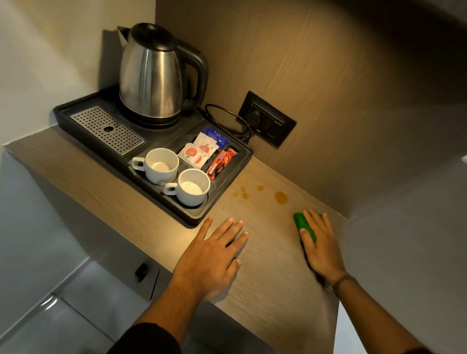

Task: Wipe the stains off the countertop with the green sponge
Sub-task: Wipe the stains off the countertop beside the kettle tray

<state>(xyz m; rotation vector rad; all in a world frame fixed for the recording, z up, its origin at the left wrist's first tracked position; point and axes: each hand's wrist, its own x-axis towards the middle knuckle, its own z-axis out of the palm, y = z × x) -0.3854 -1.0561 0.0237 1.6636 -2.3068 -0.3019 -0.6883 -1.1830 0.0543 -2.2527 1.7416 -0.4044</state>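
Note:
Several orange-brown stains [281,197] mark the light wood countertop [266,271] just right of the black tray; smaller spots [244,192] lie closer to the tray. The green sponge [301,222] rests on the counter a short way in front of the largest stain. My right hand [321,246] lies flat on top of the sponge, covering most of it, with the thumb against its left side. My left hand [214,254] is pressed flat on the counter with its fingers spread, holding nothing, near the tray's front corner.
A black tray [222,189] holds a steel kettle [153,76], two white cups [192,186], sachets and a metal drip grate. A wall socket [267,120] with a cable sits on the back panel. The counter's front edge runs under my forearms.

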